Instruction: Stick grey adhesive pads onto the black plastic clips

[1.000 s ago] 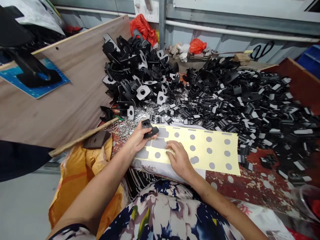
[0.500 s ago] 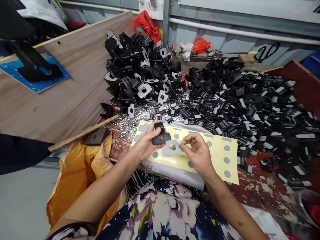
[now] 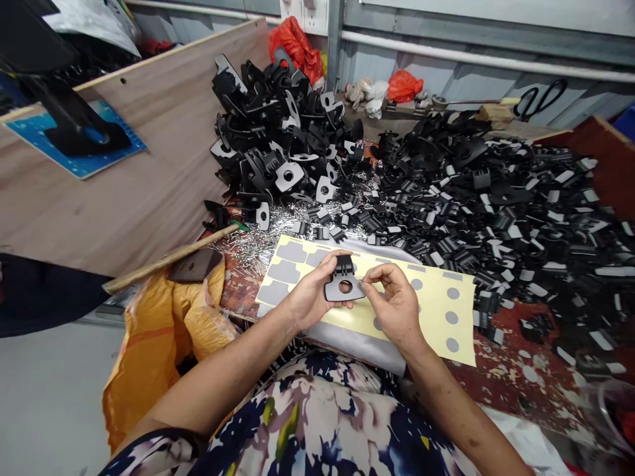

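My left hand (image 3: 310,295) grips a small black plastic part (image 3: 340,280) that now carries a grey sticker with a round hole. My right hand (image 3: 394,301) pinches the right edge of that same sticker against the part. Both hands hover just above a pale yellow sticker sheet (image 3: 436,311) with grey dots and grey pads, which lies over my lap. Beyond the sheet lies a big heap of black plastic parts (image 3: 496,198) and a taller stack of stickered parts (image 3: 272,139).
A wooden board (image 3: 124,178) leans at the left with a blue sheet on it. A hammer (image 3: 173,261) lies beside an orange bag (image 3: 163,330). Small silvery metal pieces (image 3: 278,231) are scattered near the sheet. Scissors (image 3: 538,99) and red bags sit at the back wall.
My right hand peeled a grey sticker off the sheet and brought it to the black part. My left hand turned the part up; the sticker now lies on it.
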The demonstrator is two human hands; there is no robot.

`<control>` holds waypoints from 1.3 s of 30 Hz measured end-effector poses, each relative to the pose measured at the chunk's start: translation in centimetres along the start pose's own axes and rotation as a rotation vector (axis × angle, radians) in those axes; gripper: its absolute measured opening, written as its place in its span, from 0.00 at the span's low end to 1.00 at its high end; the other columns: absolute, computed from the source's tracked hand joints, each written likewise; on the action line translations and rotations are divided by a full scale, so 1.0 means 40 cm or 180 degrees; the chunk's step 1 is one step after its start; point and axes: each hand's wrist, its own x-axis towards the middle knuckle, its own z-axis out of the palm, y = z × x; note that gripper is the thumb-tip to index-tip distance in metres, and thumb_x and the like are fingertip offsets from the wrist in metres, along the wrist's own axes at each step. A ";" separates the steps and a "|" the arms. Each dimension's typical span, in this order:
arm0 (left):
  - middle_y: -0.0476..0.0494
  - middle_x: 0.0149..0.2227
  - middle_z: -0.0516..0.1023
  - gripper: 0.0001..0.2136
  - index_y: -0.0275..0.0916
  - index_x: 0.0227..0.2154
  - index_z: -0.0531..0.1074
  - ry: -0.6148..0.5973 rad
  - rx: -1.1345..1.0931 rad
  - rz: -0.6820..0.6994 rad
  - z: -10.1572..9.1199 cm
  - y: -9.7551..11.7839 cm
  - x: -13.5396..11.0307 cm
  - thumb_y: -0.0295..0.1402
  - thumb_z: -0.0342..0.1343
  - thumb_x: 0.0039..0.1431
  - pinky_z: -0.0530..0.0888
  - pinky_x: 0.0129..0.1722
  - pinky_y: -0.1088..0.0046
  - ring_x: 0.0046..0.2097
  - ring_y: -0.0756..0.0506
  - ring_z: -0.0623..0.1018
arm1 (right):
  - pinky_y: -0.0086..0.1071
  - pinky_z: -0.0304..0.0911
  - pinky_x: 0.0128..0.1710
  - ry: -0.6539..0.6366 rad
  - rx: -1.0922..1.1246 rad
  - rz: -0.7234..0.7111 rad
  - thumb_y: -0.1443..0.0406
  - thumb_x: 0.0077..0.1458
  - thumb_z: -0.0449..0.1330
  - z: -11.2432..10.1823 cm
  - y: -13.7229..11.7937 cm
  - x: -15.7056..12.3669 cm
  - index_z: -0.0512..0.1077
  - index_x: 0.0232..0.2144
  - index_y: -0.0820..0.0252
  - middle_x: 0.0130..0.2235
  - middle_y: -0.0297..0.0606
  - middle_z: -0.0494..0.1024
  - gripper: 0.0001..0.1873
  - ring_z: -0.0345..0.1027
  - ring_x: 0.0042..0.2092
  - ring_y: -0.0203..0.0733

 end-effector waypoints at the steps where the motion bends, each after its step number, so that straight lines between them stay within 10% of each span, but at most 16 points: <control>1: 0.44 0.44 0.72 0.18 0.46 0.52 0.75 0.0014 -0.0007 0.0005 -0.001 -0.001 0.000 0.46 0.64 0.64 0.83 0.35 0.65 0.37 0.47 0.75 | 0.38 0.67 0.47 0.0006 0.0006 -0.0007 0.68 0.59 0.66 0.001 0.001 0.000 0.70 0.37 0.53 0.37 0.32 0.74 0.07 0.71 0.41 0.42; 21: 0.46 0.46 0.72 0.29 0.47 0.56 0.67 0.0116 0.0581 0.0519 -0.015 -0.035 0.007 0.33 0.72 0.53 0.80 0.31 0.73 0.39 0.47 0.76 | 0.38 0.69 0.45 -0.0180 -0.0643 -0.0313 0.69 0.60 0.63 0.017 0.005 0.009 0.69 0.39 0.52 0.36 0.32 0.75 0.07 0.72 0.40 0.42; 28: 0.52 0.38 0.69 0.24 0.46 0.51 0.65 0.0734 0.0942 0.1056 -0.021 -0.075 0.028 0.32 0.69 0.55 0.72 0.20 0.78 0.28 0.52 0.73 | 0.44 0.70 0.45 -0.0073 -0.2037 -0.1746 0.71 0.65 0.59 0.041 -0.001 -0.014 0.67 0.50 0.52 0.44 0.43 0.75 0.13 0.72 0.44 0.49; 31: 0.53 0.37 0.68 0.24 0.47 0.51 0.65 0.0770 0.0970 0.0954 -0.012 -0.070 0.009 0.33 0.69 0.54 0.70 0.19 0.79 0.27 0.52 0.72 | 0.51 0.68 0.50 0.0116 -0.2377 -0.1505 0.64 0.61 0.68 0.017 -0.014 0.002 0.67 0.55 0.53 0.51 0.48 0.73 0.22 0.70 0.50 0.55; 35: 0.52 0.36 0.69 0.25 0.47 0.53 0.68 0.0556 0.1226 0.0406 -0.007 -0.056 -0.021 0.34 0.71 0.53 0.69 0.21 0.80 0.30 0.52 0.70 | 0.41 0.73 0.46 -0.0697 -0.1556 -0.0578 0.58 0.58 0.72 -0.033 -0.018 0.015 0.69 0.52 0.53 0.46 0.39 0.76 0.24 0.73 0.46 0.47; 39: 0.46 0.39 0.75 0.27 0.44 0.53 0.71 0.0211 0.1515 -0.0413 0.020 0.083 -0.003 0.36 0.73 0.51 0.75 0.27 0.74 0.34 0.47 0.77 | 0.47 0.72 0.55 -0.1172 -0.1961 -0.0861 0.61 0.65 0.65 -0.059 0.034 -0.022 0.75 0.50 0.55 0.51 0.45 0.78 0.12 0.73 0.54 0.51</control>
